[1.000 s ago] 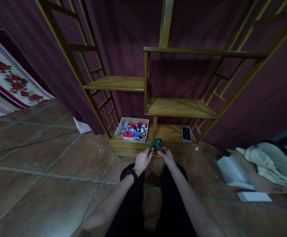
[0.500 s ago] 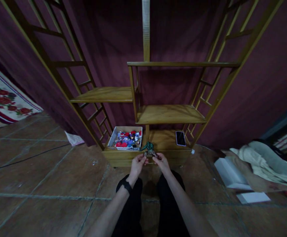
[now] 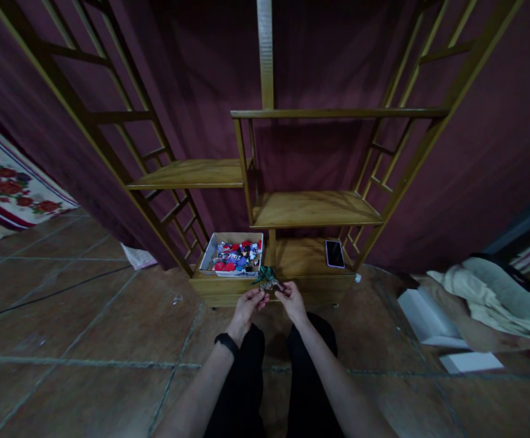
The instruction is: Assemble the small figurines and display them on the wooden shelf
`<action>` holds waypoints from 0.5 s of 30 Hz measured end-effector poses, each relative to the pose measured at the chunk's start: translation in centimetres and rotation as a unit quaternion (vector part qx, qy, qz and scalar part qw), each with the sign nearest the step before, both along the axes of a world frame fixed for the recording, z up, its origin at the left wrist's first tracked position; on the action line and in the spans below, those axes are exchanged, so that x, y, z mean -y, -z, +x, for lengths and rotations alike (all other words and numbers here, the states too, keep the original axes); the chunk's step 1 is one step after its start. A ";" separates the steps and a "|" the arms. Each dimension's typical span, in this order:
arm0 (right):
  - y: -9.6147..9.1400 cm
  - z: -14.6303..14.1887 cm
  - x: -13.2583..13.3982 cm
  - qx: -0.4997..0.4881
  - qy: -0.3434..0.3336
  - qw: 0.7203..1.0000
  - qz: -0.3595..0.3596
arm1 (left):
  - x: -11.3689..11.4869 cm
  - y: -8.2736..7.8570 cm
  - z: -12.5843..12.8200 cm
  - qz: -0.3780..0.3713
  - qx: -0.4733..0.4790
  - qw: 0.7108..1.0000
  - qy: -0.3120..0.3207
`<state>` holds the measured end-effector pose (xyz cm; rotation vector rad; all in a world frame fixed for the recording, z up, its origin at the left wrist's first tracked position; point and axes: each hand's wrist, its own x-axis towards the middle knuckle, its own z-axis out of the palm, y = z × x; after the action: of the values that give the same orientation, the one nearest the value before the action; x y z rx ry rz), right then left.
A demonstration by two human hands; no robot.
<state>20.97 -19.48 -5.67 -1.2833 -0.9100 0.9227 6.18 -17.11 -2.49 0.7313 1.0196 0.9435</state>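
Observation:
My left hand [image 3: 245,304] and my right hand [image 3: 292,300] are both pinched on a small green figure [image 3: 267,279], holding it between them just in front of the wooden shelf unit's bottom board [image 3: 301,258]. A black band circles my left wrist. A white box [image 3: 233,252] full of small red, blue and white figures sits on that bottom board, just left of my hands. A phone [image 3: 334,253] lies flat on the board to the right.
The shelf unit has two bare middle boards [image 3: 313,208] and a ladder-like frame against a dark red curtain. Open white boxes [image 3: 422,319] and pale cloth [image 3: 488,298] lie on the tiled floor at right. A flowered cloth [image 3: 5,188] hangs at far left.
The view has tilted up and shifted, showing more of the shelf. My hands have kept hold of the green figure and turned it slightly, drifting left in the picture.

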 end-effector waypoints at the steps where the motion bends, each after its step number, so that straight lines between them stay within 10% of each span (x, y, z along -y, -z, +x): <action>1: 0.0 -0.2 0.0 -0.010 -0.003 1.000 0.001 | 0.0 -0.1 -0.2 -0.006 0.006 1.000 0.002; 15: 0.3 -1.1 0.5 0.017 0.028 0.999 -0.002 | 1.3 -0.4 -0.2 0.013 0.041 0.999 -0.010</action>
<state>19.89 -19.97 -5.95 -1.3257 -0.8947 0.8610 5.98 -18.40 -2.08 0.6985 0.9459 0.9979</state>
